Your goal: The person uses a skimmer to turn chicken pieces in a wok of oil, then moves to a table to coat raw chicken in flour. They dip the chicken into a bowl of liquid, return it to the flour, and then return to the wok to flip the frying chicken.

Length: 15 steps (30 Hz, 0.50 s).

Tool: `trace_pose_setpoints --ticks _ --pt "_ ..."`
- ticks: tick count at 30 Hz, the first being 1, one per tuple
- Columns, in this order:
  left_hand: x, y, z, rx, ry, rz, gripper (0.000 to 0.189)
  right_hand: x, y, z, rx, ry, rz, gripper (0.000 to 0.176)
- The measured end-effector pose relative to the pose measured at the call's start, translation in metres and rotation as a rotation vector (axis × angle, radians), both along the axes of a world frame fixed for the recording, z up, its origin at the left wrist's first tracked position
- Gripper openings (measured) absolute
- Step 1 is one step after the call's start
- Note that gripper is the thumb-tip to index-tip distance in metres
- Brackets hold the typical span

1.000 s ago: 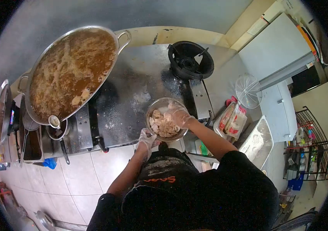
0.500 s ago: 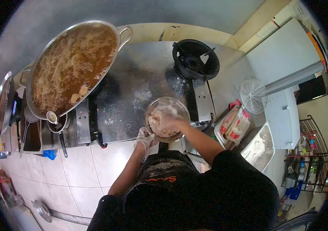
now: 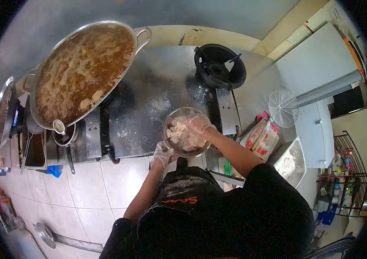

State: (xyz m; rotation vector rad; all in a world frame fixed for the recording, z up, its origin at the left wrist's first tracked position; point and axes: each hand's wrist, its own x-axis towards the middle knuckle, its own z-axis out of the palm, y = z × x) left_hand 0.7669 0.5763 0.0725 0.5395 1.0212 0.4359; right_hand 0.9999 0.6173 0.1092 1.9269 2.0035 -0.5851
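Note:
A metal bowl (image 3: 169, 149) holds pale, flour-coated pieces of food (image 3: 178, 134). My left hand (image 3: 163, 154), in a clear plastic glove, grips the bowl's near left rim with closed fingers. My right hand (image 3: 199, 125), also in a clear glove, is inside the bowl at its right side, against the coated pieces. Its fingertips are hidden among the food and the glove's folds.
A large two-handled pan (image 3: 125, 71) of bubbling oil with frying pieces stands at the left. A black burner (image 3: 218, 71) is at the back. To the right are a wire skimmer (image 3: 283, 108), plastic-wrapped packages (image 3: 263, 140) and a metal tray (image 3: 300, 166) with white flour.
My right hand, blurred by motion before, has shifted slightly and now shows more clearly at the bowl's right side. The coated pieces have been moved about. My left hand stays at the rim.

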Motion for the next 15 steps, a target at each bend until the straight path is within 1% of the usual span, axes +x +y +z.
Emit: trace_pose_setpoints --ticks 3,6,8,10,11,13,14,15 --pt "0.000 0.001 -0.005 -0.010 -0.025 0.004 0.025 -0.005 -0.009 0.038 0.160 0.293 0.137 0.035" --pt "0.002 0.002 -0.007 -0.021 -0.001 0.018 0.025 -0.013 -0.024 0.025 -0.004 0.365 -0.002 0.066" --pt "0.000 0.003 -0.005 -0.014 -0.025 0.008 0.027 -0.021 -0.034 0.017 -0.086 0.182 -0.052 0.070" --pt "0.001 0.004 -0.001 -0.004 0.001 -0.005 0.028 -0.032 -0.041 0.001 -0.050 0.052 -0.107 0.070" --pt "0.003 0.004 0.002 0.003 0.040 -0.015 0.028 -0.038 -0.044 -0.015 0.026 0.015 -0.140 0.068" --pt "0.003 0.003 0.002 -0.007 0.074 -0.023 0.029 -0.035 -0.046 -0.049 0.133 0.100 -0.180 0.065" --pt "0.002 0.002 -0.001 -0.021 0.067 -0.027 0.029 -0.026 -0.048 -0.069 0.166 0.223 -0.193 0.063" --pt "0.002 0.005 0.000 -0.027 0.058 -0.030 0.030 -0.019 -0.043 -0.071 0.206 0.343 -0.203 0.062"
